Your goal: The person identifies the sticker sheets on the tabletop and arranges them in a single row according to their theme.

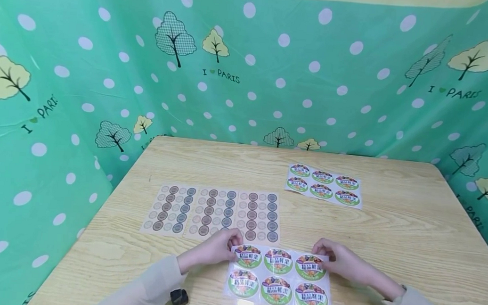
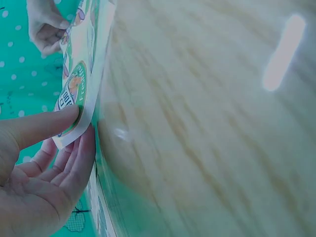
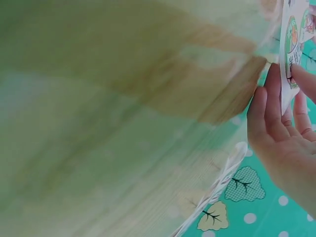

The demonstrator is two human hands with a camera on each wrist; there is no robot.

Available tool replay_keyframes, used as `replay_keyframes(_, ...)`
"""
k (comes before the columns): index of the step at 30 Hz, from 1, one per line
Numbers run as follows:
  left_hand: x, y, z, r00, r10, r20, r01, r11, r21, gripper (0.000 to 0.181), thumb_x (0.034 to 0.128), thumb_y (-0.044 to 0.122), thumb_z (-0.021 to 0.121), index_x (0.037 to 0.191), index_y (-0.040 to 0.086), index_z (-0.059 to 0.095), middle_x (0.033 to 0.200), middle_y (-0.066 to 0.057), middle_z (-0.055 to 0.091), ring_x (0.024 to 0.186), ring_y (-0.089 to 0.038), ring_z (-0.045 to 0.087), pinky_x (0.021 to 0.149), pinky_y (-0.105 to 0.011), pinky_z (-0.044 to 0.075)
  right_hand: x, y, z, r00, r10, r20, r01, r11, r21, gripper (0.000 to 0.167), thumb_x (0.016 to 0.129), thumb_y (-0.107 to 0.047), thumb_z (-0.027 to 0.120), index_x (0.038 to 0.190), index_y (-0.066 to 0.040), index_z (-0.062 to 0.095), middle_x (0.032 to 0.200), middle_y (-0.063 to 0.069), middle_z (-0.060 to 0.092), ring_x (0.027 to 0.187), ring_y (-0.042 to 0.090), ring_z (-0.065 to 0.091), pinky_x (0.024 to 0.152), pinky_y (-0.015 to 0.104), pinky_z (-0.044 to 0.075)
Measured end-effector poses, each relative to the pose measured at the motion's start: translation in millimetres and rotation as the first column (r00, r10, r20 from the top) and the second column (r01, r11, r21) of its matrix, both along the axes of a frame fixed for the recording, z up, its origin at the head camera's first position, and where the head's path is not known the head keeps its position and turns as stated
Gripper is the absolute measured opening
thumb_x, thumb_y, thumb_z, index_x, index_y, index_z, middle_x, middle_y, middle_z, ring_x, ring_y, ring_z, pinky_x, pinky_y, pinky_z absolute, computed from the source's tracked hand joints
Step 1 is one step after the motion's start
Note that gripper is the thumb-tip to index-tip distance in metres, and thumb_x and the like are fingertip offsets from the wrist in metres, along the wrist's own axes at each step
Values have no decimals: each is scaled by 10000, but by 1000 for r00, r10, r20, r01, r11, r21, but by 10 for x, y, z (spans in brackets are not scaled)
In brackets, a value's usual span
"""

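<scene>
Both hands hold a sheet of oval fruit stickers near the front of the table. My left hand pinches its upper left corner between thumb and fingers; in the left wrist view the thumb lies across the printed face. At the upper right corner my right hand pinches the sheet, its fingers behind and thumb in front in the right wrist view. Just beyond the left hand lie sheets of small round stickers, side by side. The held sheet's lower edge is near the tabletop; contact cannot be told.
Another fruit sticker sheet lies flat farther back, right of centre. The wooden table reaches back to a green dotted curtain, which also hangs along the left and right sides.
</scene>
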State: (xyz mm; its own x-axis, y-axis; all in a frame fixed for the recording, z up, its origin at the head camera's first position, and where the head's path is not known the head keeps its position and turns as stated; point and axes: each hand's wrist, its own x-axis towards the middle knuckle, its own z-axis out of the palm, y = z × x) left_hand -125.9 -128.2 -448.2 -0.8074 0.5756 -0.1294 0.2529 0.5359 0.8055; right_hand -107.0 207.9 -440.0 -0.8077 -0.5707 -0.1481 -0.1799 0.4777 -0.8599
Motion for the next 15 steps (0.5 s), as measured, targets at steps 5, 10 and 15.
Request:
replay_keyframes(5,-27,-6,-7,998,-2,56,0,999,35,299,651,-66,668,895,50,541,797,7,525,711,-95,499,642,-183,472,-13,40,7,1000,-6,18,7,999,-34,197,802,-25,567,993,10,528,894,85,557,799,112,547,708,208,488)
replay_keyframes(10,-64,20,4,993,-7,114,1,999,52,340,669,-45,674,985,18,566,826,-3,545,725,-93,517,650,-183,484,-40,83,22,1000,-19,-21,18,1000,-19,196,803,-37,576,992,7,549,889,72,561,795,103,542,714,207,486)
replay_keyframes(15,-106,62,25,984,16,179,-34,994,100,348,663,-62,671,992,-6,573,817,-35,553,704,-109,531,626,-205,500,-63,138,46,999,-37,-5,37,999,-12,212,819,-51,568,1017,19,547,890,82,567,760,101,553,657,223,499)
